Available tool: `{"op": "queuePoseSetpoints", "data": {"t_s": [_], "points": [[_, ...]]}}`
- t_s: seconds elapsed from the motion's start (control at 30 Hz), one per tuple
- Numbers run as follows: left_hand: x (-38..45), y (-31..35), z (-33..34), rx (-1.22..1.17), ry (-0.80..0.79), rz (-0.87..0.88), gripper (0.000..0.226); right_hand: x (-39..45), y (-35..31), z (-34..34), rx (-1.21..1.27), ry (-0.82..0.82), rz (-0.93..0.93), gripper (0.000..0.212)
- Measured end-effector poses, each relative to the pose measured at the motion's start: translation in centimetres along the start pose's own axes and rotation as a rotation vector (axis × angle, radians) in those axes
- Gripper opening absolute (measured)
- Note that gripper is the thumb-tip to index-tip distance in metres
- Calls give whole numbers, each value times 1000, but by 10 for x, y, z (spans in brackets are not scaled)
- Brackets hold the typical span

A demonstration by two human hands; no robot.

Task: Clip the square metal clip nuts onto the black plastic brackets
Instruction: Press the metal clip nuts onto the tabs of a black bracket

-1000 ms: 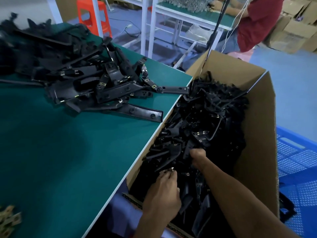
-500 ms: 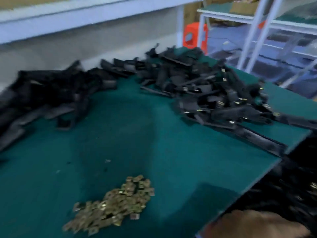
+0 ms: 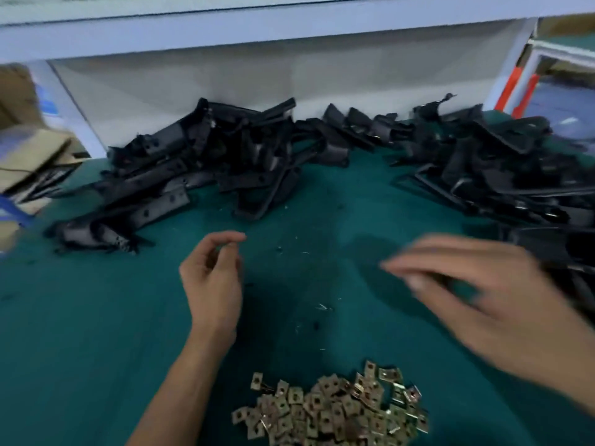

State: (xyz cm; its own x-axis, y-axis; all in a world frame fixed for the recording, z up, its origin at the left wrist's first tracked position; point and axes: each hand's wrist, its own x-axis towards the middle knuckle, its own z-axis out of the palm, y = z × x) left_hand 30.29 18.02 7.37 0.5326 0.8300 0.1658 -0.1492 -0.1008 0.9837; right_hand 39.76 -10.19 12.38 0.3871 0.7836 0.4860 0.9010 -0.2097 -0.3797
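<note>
A heap of square brass-coloured metal clip nuts point(image 3: 331, 410) lies on the green table point(image 3: 80, 333) at the near edge. Black plastic brackets are piled at the back left point(image 3: 193, 169) and along the right side point(image 3: 502, 175). My left hand point(image 3: 212, 281) hovers over the table's middle, left of centre, its fingers loosely curled with thumb and forefinger close together and nothing visible between them. My right hand point(image 3: 483, 294) is blurred by motion above the table in front of the right pile, with its fingers stretched out to the left and holding nothing.
A pale wall panel point(image 3: 225, 82) closes off the back of the table behind the brackets. Cardboard boxes point(image 3: 29, 156) stand off the left edge. Small bits of debris point(image 3: 322, 307) dot the mat between my hands.
The view swung from the cardboard box of brackets on the right back to the table. Both hands left the box and now hover over the mat above the clip nuts.
</note>
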Motion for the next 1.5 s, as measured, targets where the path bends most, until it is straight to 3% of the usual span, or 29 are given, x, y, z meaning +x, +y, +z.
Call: {"op": "queuePoseSetpoints", "data": {"t_s": [0.13, 0.23, 0.37, 0.43, 0.5, 0.57, 0.63, 0.73, 0.83, 0.97, 1.07, 1.17, 1.23, 1.3, 1.37, 1.43, 1.5], "points": [[1, -10, -1, 92, -53, 66, 21, 141, 10, 79, -164, -164, 38, 46], [1, -9, 1, 117, -81, 90, 24, 196, 34, 135, -370, -300, 76, 59], [3, -9, -1, 23, -34, 12, 25, 232, 54, 161, -601, -265, -123, 28], [3, -8, 0, 25, -25, 20, 25, 231, 51, 160, -641, -159, -174, 21], [3, -7, 0, 40, 1, 46, 21, 228, 39, 152, -469, 19, -103, 23], [3, -5, -1, 18, 12, 48, 11, 217, 16, 138, -119, 221, -33, 23], [1, 0, -1, -14, -20, 27, 21, 202, -9, 122, 159, 354, 45, 32], [-4, 2, -4, 72, -35, 83, 45, 179, -39, 108, 404, 386, 218, 35], [-10, 7, -5, 177, -34, 277, 50, 157, -57, 107, 446, 411, 289, 33], [-20, 24, 2, 1, -118, 241, 47, 139, -69, 110, 682, 338, 353, 18], [-17, 38, 1, 142, -61, 238, 31, 129, -72, 116, 796, 247, 371, 15], [-14, 52, -2, 420, -17, 249, 41, 116, -79, 128, 861, 168, 441, 31], [-19, 62, -2, 707, -25, 289, 43, 109, -82, 132, 808, 201, 413, 38], [-22, 67, -3, 831, -120, 271, 50, 105, -79, 128, 574, 262, 279, 24], [-24, 73, -8, 556, -334, 120, 70, 103, -77, 123, 306, 303, 148, 13], [-29, 79, -10, 277, -528, 51, 98, 102, -81, 120, 347, 345, 108, 18], [-34, 80, -6, 192, -561, 175, 85, 103, -90, 119, 500, 356, 92, 29]]}}
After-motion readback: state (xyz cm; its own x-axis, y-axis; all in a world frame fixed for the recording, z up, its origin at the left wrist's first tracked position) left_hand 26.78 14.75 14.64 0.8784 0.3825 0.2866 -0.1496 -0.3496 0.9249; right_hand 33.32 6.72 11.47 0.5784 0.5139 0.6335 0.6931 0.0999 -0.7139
